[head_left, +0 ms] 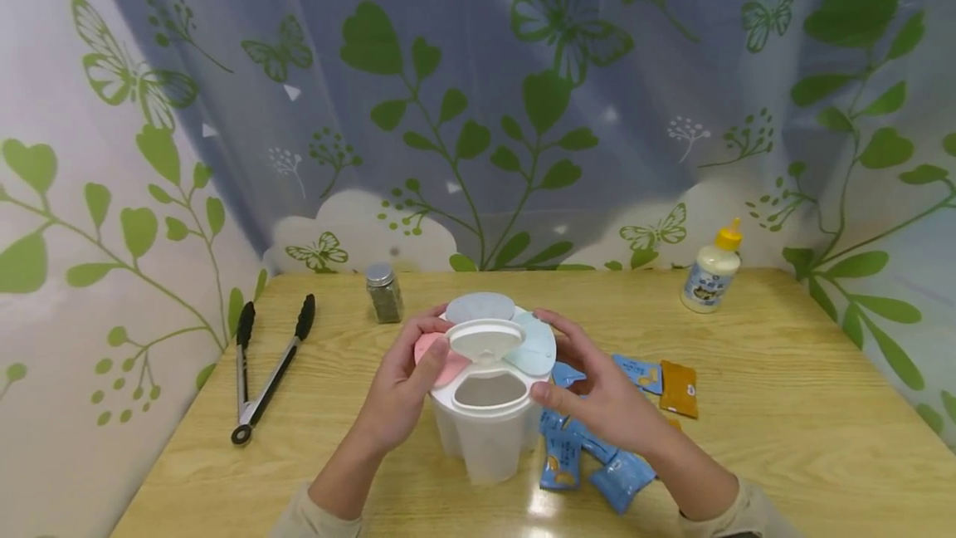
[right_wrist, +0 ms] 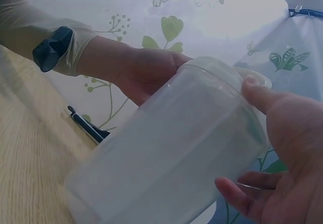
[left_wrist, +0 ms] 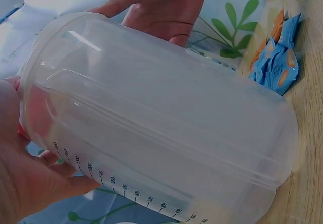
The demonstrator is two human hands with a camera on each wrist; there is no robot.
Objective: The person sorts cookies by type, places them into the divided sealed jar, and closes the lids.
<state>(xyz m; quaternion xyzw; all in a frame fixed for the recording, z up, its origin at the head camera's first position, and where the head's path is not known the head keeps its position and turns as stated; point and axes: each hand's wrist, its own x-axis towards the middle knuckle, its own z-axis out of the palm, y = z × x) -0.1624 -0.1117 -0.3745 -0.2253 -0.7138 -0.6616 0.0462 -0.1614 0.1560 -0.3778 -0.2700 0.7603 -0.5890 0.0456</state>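
A translucent plastic storage container (head_left: 493, 447) with several compartments stands on the table between the hands. Its lid carries pink (head_left: 451, 365), pale blue (head_left: 534, 347) and grey (head_left: 480, 308) flaps. The front white flap (head_left: 487, 343) is raised, and the compartment opening below it shows nothing inside. My left hand (head_left: 403, 384) grips the container's left side, thumb over the pink flap. On the other side my right hand (head_left: 608, 397) holds the lid's edge, its thumb on the rim near the opening. Black scale marks run down the wall in the left wrist view.
Blue snack packets (head_left: 562, 459) and an orange packet (head_left: 678, 388) lie right of the container, partly under the right hand. Tongs (head_left: 272, 380) lie at the left. A spice jar (head_left: 384, 293) and a yellow-capped squeeze bottle (head_left: 711, 272) stand towards the back.
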